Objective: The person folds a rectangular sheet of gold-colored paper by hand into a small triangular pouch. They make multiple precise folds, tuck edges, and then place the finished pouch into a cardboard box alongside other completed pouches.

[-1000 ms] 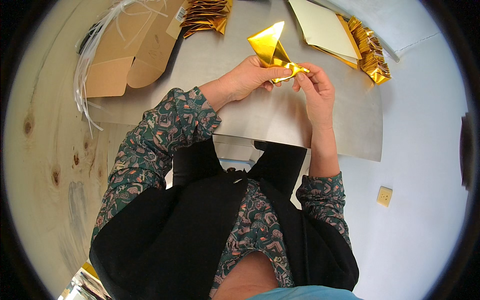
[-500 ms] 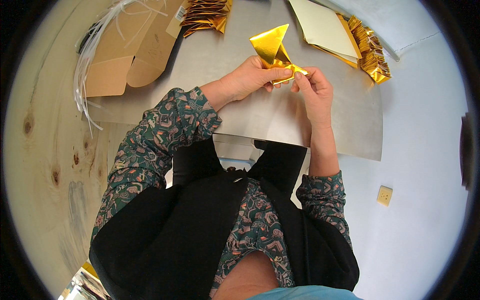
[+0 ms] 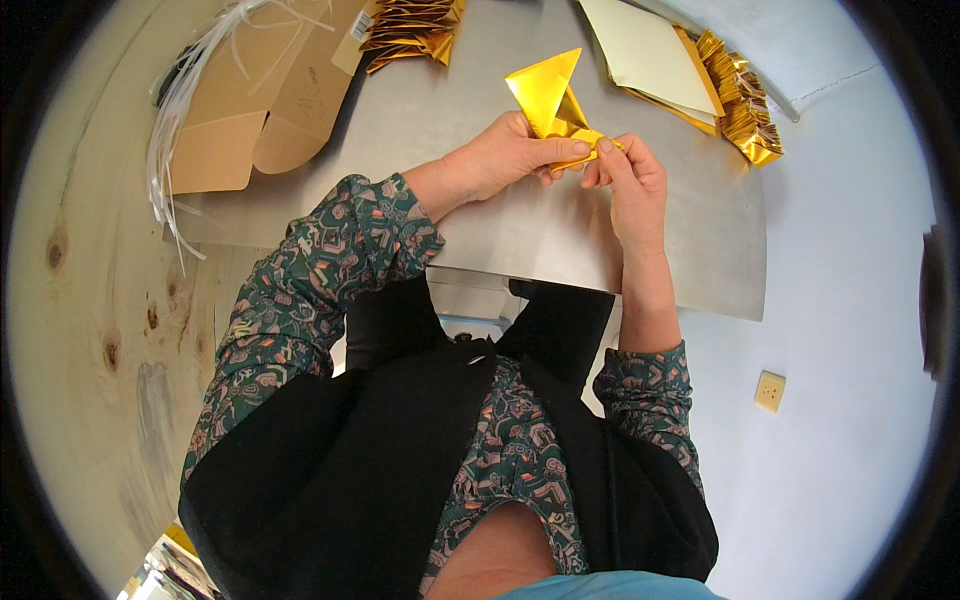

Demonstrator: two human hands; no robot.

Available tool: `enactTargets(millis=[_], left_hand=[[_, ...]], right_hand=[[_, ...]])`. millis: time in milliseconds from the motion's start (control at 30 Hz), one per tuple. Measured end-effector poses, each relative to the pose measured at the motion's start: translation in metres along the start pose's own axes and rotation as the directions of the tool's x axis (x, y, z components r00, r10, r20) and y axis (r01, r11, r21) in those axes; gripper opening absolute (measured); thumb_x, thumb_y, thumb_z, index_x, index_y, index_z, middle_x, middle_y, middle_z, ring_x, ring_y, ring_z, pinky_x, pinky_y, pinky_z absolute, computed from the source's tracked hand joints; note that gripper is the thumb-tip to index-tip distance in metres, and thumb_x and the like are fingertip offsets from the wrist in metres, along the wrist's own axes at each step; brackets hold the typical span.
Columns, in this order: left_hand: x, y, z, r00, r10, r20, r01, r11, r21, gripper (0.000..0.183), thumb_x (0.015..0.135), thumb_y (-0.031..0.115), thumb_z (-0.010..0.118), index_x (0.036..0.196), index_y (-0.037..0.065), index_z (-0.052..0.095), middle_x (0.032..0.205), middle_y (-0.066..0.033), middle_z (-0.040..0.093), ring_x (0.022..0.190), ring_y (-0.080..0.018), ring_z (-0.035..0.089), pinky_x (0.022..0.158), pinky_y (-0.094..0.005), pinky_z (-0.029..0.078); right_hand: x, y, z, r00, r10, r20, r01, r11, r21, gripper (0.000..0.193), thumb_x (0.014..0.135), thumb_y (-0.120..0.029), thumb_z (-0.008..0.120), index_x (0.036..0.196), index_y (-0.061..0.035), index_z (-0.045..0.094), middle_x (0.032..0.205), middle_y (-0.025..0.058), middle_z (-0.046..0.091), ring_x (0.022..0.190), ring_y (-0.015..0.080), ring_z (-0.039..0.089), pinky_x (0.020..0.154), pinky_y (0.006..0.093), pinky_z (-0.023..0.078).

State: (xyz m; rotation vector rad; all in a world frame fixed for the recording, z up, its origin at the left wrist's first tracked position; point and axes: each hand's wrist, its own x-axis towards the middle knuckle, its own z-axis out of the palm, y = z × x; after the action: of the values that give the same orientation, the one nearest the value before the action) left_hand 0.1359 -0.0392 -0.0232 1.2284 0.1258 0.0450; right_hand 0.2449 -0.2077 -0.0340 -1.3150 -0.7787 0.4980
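Observation:
A shiny gold foil paper (image 3: 543, 88), partly folded, is held above the metal table between both hands. One broad pointed flap stands up from it at the far side. My left hand (image 3: 508, 155) is closed on its left and near part, thumb lying along the top. With thumb and fingers pinched, my right hand (image 3: 630, 178) grips the right end of the same paper. The fingers beneath the paper are partly hidden.
At the left lies an open cardboard box (image 3: 255, 110) with white strips (image 3: 172, 150) over its side. Folded gold pieces (image 3: 412, 32) are stacked at the back. Far right, pale sheets (image 3: 650, 55) lie beside more folded gold pieces (image 3: 742, 100) on the metal table (image 3: 700, 240).
The gold paper has shifted and tilted slightly to the right. My right thumb and fingers have drawn in more tightly around its right end. My left hand keeps its hold.

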Motion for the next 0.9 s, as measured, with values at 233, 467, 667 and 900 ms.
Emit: enactTargets(millis=[233, 467, 667, 900], left_hand=[[-0.001, -0.004, -0.007, 0.996, 0.017, 0.092, -0.013, 0.999, -0.038, 0.020, 0.093, 0.019, 0.076, 0.107, 0.006, 0.072, 0.091, 0.0011, 0.071, 0.074, -0.0044, 0.062, 0.065, -0.0195, 0.050], [-0.006, -0.001, -0.012, 0.999, 0.018, 0.030, -0.021, 0.995, 0.098, 0.028, 0.091, 0.022, 0.078, 0.111, 0.004, 0.071, 0.097, -0.0013, 0.072, 0.077, -0.0064, 0.066, 0.066, -0.0203, 0.053], [-0.045, 0.020, -0.056, 0.943, 0.114, -0.314, 0.009, 0.931, 0.365, 0.029, 0.098, 0.030, 0.069, 0.113, 0.005, 0.067, 0.101, -0.0028, 0.069, 0.073, -0.0083, 0.065, 0.056, -0.0243, 0.050], [-0.056, 0.028, -0.121, 0.737, 0.630, -0.245, 0.135, 0.219, 0.966, 0.026, 0.096, 0.029, 0.065, 0.112, 0.008, 0.066, 0.100, -0.0088, 0.068, 0.082, -0.0270, 0.069, 0.070, -0.0392, 0.056]], right_hand=[[0.002, 0.003, 0.001, 0.999, 0.003, -0.049, 0.004, 0.991, 0.135, 0.021, 0.105, -0.019, 0.057, 0.089, -0.0056, 0.061, 0.072, 0.0011, 0.059, 0.068, 0.0106, 0.058, 0.066, 0.0245, 0.046], [0.002, 0.005, 0.006, 0.999, -0.023, -0.046, 0.025, 0.999, 0.035, 0.016, 0.103, -0.017, 0.061, 0.107, -0.0018, 0.064, 0.084, 0.0030, 0.064, 0.073, 0.0089, 0.054, 0.069, 0.0237, 0.044], [-0.001, 0.004, 0.005, 0.997, -0.050, -0.060, 0.041, 0.989, -0.141, 0.015, 0.102, -0.012, 0.062, 0.112, -0.0015, 0.064, 0.092, 0.0048, 0.069, 0.076, 0.0096, 0.063, 0.067, 0.0229, 0.048], [0.012, 0.007, 0.035, 0.983, -0.138, 0.122, 0.169, 0.936, -0.309, 0.018, 0.097, -0.002, 0.066, 0.114, -0.0013, 0.066, 0.102, 0.0072, 0.073, 0.091, 0.0139, 0.072, 0.084, 0.0269, 0.056]])
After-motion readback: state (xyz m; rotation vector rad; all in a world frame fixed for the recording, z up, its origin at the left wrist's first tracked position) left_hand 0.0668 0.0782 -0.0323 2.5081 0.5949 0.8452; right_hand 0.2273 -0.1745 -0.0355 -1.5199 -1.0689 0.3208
